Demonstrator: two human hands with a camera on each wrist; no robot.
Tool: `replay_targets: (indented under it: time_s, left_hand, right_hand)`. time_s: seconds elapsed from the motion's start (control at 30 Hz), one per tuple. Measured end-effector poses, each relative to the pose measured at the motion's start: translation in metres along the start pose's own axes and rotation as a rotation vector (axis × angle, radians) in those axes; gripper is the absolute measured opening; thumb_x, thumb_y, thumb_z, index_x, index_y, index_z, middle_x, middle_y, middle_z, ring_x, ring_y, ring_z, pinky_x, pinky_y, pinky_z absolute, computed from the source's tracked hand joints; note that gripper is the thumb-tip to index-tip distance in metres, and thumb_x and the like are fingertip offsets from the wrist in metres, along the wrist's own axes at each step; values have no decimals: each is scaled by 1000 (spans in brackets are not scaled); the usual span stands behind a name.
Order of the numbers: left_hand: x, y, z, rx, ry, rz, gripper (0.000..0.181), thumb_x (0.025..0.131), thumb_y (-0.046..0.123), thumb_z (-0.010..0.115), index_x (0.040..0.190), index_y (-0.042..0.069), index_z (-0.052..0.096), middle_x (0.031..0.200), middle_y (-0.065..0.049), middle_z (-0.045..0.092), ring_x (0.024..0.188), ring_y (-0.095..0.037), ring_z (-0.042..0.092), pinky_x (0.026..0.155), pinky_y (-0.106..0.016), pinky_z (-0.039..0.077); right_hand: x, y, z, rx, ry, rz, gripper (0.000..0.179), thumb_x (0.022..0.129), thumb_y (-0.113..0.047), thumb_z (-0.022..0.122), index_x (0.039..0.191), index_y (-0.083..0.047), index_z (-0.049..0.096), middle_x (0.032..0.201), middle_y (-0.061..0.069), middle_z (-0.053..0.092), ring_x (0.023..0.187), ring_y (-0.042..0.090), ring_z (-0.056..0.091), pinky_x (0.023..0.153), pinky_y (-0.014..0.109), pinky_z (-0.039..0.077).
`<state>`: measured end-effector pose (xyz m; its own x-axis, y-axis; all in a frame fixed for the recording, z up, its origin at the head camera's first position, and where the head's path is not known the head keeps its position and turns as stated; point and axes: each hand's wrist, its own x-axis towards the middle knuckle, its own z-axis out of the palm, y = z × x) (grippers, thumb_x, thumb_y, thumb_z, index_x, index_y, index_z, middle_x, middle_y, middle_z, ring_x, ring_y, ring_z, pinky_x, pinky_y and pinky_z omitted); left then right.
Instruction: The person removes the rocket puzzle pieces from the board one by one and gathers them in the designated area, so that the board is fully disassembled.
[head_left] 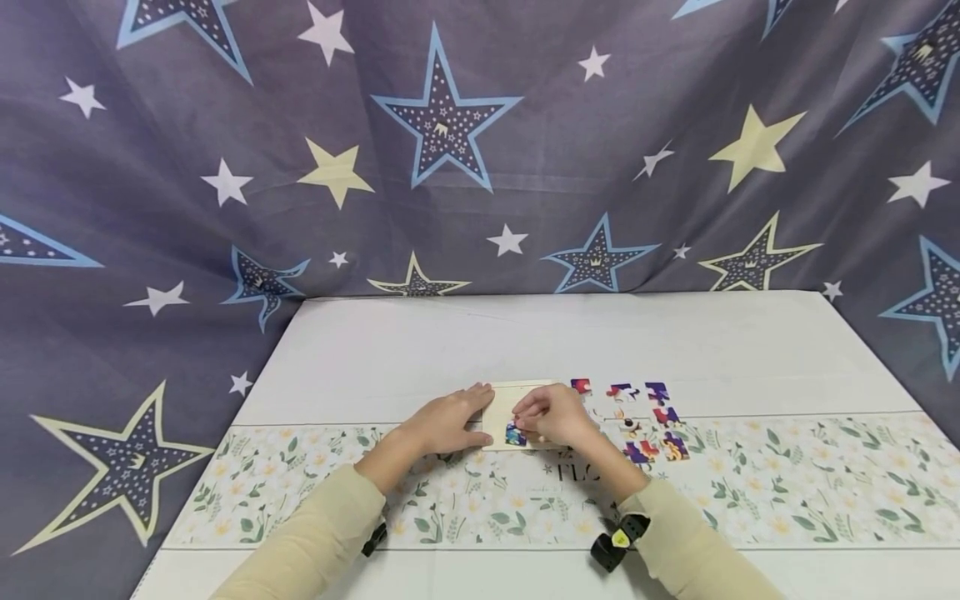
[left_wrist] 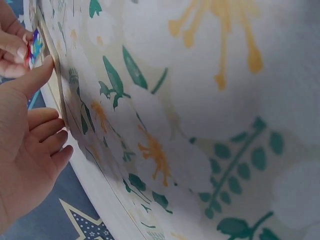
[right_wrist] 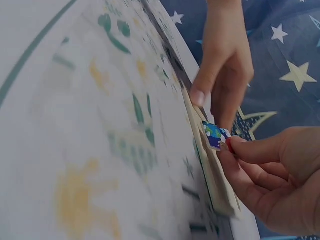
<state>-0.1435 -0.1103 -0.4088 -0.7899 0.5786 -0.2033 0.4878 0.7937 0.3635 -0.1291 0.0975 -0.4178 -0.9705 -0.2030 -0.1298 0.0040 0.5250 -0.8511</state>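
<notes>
A pale wooden puzzle board [head_left: 498, 407] lies flat on the table. My left hand [head_left: 448, 422] rests at the board's left edge, its thumb and fingers touching the rim without curling around it. Over the board's lower part, my right hand [head_left: 561, 415] pinches a blue, green and red jigsaw piece [right_wrist: 215, 135] between thumb and fingers. That piece [head_left: 515, 434] is tilted in the right wrist view, with one edge close to the board's surface. Whether it touches the board I cannot tell.
Several loose jigsaw pieces [head_left: 657, 392] in purple, red and orange lie right of the board. A floral runner [head_left: 780, 483] crosses the white table [head_left: 405, 350]. Behind the table hangs a star-patterned curtain [head_left: 285, 217].
</notes>
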Motion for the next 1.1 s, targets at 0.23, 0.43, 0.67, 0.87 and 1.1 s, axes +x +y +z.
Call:
replay_targets:
  time_s: [0.23, 0.43, 0.67, 0.87, 1.1]
  left_hand:
    - [0, 6, -3, -6, -13, -14, 73, 90, 38, 65, 148, 5, 37, 157, -9, 33, 147, -24, 31, 122, -41, 28]
    - [1, 9, -2, -6, -11, -33, 73, 89, 37, 66, 148, 5, 37, 157, -9, 33, 147, -23, 31, 121, -41, 28]
    - [3, 7, -1, -3, -15, -41, 74, 89, 39, 65, 149, 7, 36, 158, -7, 32, 148, -22, 30, 122, -40, 28]
    - [2, 8, -4, -23, -14, -37, 73, 89, 39, 66, 148, 7, 36, 158, -8, 32, 148, -23, 29, 122, -41, 27]
    - [2, 6, -4, -27, -8, -41, 74, 89, 40, 66, 148, 8, 37, 158, -7, 32, 148, -23, 29, 122, -41, 27]
  right_hand:
    - [-8, 15, -22, 24, -22, 18, 7, 80, -1, 74, 86, -1, 73, 74, 9, 73, 61, 12, 68, 56, 25, 57]
    - [-16, 25, -37, 28, -48, 16, 7, 81, -1, 73, 89, 1, 73, 76, 11, 74, 63, 13, 69, 58, 27, 59]
    - [-24, 35, -54, -20, -47, 36, 8, 82, -3, 73, 89, 0, 73, 76, 10, 73, 64, 13, 68, 58, 28, 59]
    - [-30, 40, -69, -167, -25, 60, 6, 81, -9, 75, 87, -7, 76, 76, 3, 72, 63, 9, 63, 57, 24, 53]
    - [-40, 42, -77, -274, 8, 5, 5, 79, -8, 77, 84, -9, 78, 79, 3, 73, 63, 9, 57, 56, 23, 48]
